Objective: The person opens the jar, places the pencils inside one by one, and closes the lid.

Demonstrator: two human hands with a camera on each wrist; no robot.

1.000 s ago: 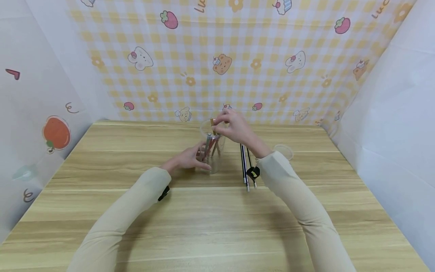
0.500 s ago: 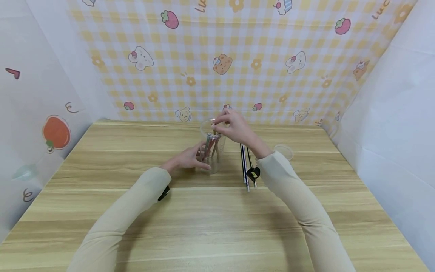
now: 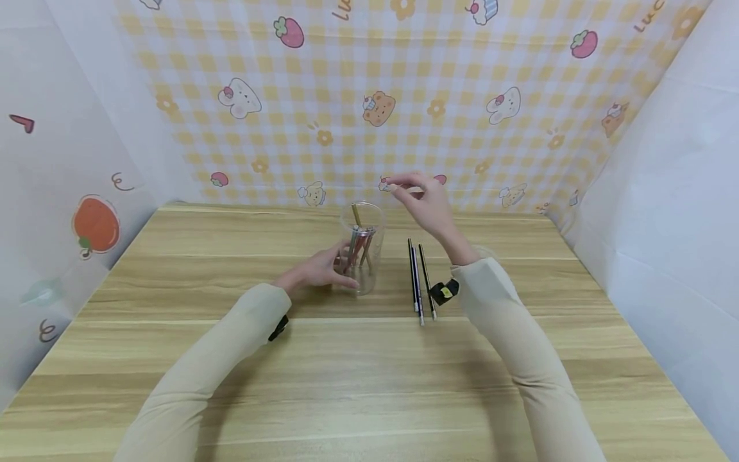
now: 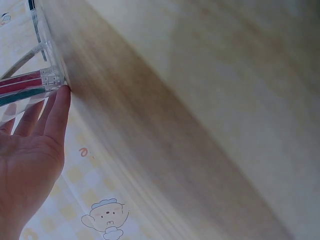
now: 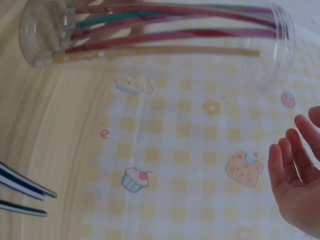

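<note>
A tall clear plastic cup [image 3: 369,280] stands upright on the table and holds several pencils, red and green ones among them. My left hand [image 3: 323,266] grips its lower part from the left, thumb in front and fingers reaching behind. In the left wrist view, fingertips of this hand [image 4: 37,150] touch the cup near its base. A gold-yellow pencil [image 3: 356,214] leans inside, its end near the rim; the right wrist view shows this pencil [image 5: 175,51] at full length. Up and to the right of the cup, my right hand [image 3: 428,204] is raised with loosely bent fingers and nothing in them.
Several dark pencils [image 3: 414,277] with white ends lie on the wooden table [image 3: 369,385] right of the cup. Behind the right wrist, a clear round lid [image 3: 486,251] is partly hidden. A yellow checked cloth [image 3: 323,102] hangs at the back.
The right hand has let go of the gold-yellow pencil after lowering it into the cup, and has moved up and right. The left hand has stayed on the cup.
</note>
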